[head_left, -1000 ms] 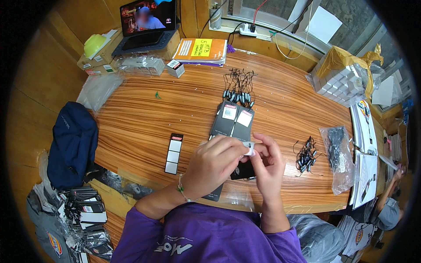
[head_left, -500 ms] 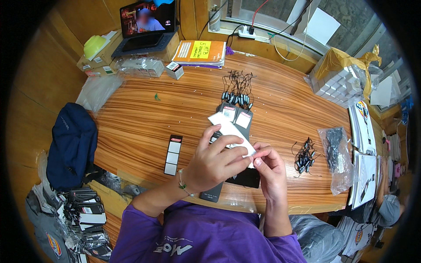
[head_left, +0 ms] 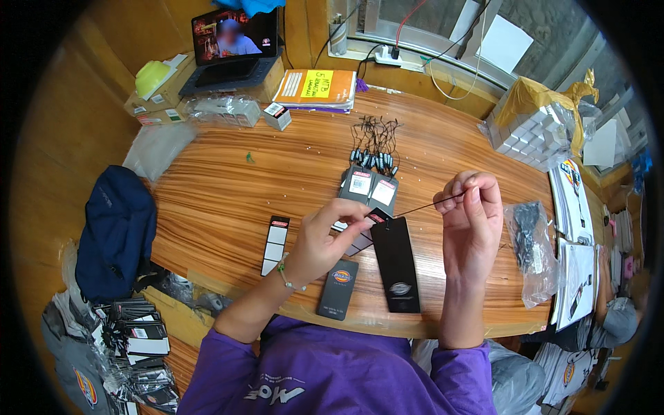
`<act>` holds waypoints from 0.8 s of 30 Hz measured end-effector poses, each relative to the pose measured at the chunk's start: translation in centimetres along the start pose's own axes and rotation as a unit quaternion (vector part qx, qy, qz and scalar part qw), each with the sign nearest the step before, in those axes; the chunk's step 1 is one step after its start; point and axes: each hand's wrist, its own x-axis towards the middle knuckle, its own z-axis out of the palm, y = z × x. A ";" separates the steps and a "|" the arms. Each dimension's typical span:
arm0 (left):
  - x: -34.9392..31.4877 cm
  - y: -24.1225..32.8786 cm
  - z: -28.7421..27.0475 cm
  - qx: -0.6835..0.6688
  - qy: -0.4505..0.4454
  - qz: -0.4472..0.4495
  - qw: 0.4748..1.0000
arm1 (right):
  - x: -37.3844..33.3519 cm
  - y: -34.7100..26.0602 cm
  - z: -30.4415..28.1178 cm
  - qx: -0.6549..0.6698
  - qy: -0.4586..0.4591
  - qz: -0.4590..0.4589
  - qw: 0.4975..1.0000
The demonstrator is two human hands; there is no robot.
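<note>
Here | black tag: lower right of left fingers, pinched at its top corner | right fingers: gripping cord

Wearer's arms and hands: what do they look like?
Left hand and right hand ungloved, forearms uncovered. Purple sleeves, short, ending near the elbows. Thin, pale beaded bracelet on the left wrist; none visible on the right.

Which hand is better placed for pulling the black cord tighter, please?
Probably the right hand: it pinches the black cord, stretched from the black hang tag, whose top the left hand holds.
</note>
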 end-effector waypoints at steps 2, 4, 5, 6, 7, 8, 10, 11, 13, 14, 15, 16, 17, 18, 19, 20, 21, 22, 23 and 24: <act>0.6 0.1 -0.7 0.043 -0.065 0.010 0.997 | 0.2 0.0 0.9 -0.009 -0.029 -0.011 0.999; 0.7 0.5 -0.3 -0.024 -0.062 -0.056 0.996 | 0.5 0.2 1.6 0.015 -0.073 -0.007 0.997; 0.9 0.6 -0.2 -0.032 -0.070 -0.057 0.995 | 0.6 0.6 1.8 0.037 -0.082 -0.005 0.996; 1.0 0.7 -0.1 -0.040 -0.078 -0.058 0.994 | 0.6 0.8 2.3 0.067 -0.090 0.010 0.994; 1.1 0.8 0.1 -0.044 -0.084 -0.042 0.995 | 0.5 1.0 2.8 0.078 -0.084 0.023 0.993; 1.2 0.9 0.2 -0.047 -0.090 -0.027 0.994 | 0.5 1.3 3.3 0.090 -0.079 0.036 0.992; 1.2 1.0 0.7 -0.034 -0.098 -0.037 0.994 | 0.5 2.0 3.7 0.112 -0.070 0.069 0.989; 1.0 1.3 0.9 -0.015 -0.098 -0.062 0.993 | 0.5 2.2 3.8 0.111 -0.068 0.072 0.989; 0.7 1.6 1.3 -0.012 -0.087 -0.104 0.991 | 0.6 2.5 3.7 0.112 -0.060 0.071 0.989; 0.7 1.5 1.3 -0.052 -0.077 -0.120 0.988 | 0.6 2.6 3.5 0.113 -0.053 0.066 0.990; 0.6 1.3 1.2 -0.093 -0.066 -0.135 0.984 | 0.7 2.5 3.3 0.113 -0.045 0.061 0.991; 0.5 0.9 1.1 -0.134 -0.055 -0.149 0.978 | 0.9 2.4 3.1 0.105 -0.043 0.051 0.992; 0.8 0.6 0.7 -0.101 -0.061 -0.119 0.986 | 1.1 2.2 2.8 0.096 -0.039 0.041 0.994; 0.9 1.0 0.4 -0.089 -0.044 -0.118 0.988 | 1.2 2.0 2.6 0.086 -0.036 0.031 0.995; 0.9 1.1 0.2 -0.102 -0.042 -0.143 0.984 | 1.3 1.6 2.5 0.073 -0.023 0.027 0.997; 0.9 1.3 -0.1 -0.112 -0.039 -0.168 0.979 | 1.4 1.4 2.1 0.065 -0.022 0.025 0.997; 0.9 1.5 -0.1 -0.125 -0.010 -0.167 0.978 | 1.7 1.2 1.6 0.057 -0.022 0.023 0.998; 0.9 1.9 0.0 -0.137 0.019 -0.165 0.977 | 1.8 1.1 1.2 0.050 -0.021 0.020 0.998; 0.9 2.1 0.0 -0.149 0.047 -0.164 0.974 | 1.9 1.0 1.2 0.029 -0.006 0.019 0.999; 0.9 2.2 0.0 -0.095 0.060 -0.135 0.984 | 2.0 1.0 1.0 -0.005 -0.003 0.015 1.000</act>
